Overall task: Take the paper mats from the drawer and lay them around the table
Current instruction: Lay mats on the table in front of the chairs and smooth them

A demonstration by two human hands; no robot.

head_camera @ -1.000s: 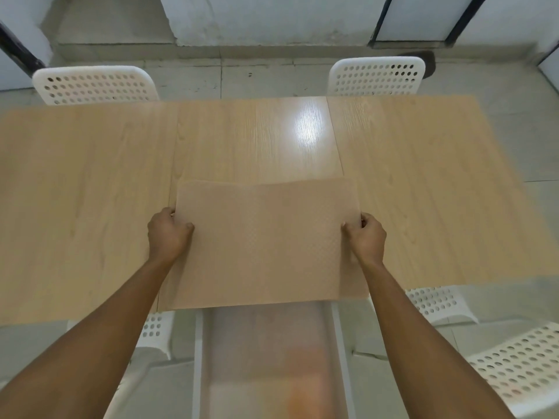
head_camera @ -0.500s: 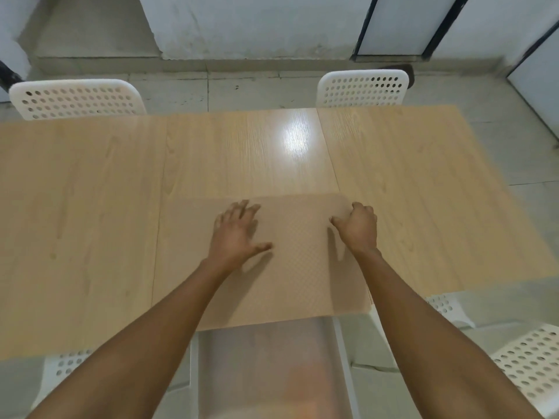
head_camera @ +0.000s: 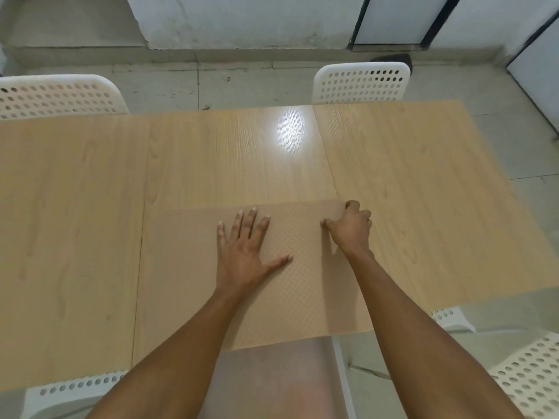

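Glossy wood table point(head_camera: 90, 207) — matt, dimpled mat point(head_camera: 296, 297)

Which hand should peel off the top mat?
Right hand: it's pinching the far right corner of the mats. Left hand lies flat mid-stack, better for holding the rest down.

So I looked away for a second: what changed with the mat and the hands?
The paper mat went from held up at both side edges to lying flat. The left hand let go and now presses it, palm open; the right hand shifted to its far right corner. The table is unchanged.
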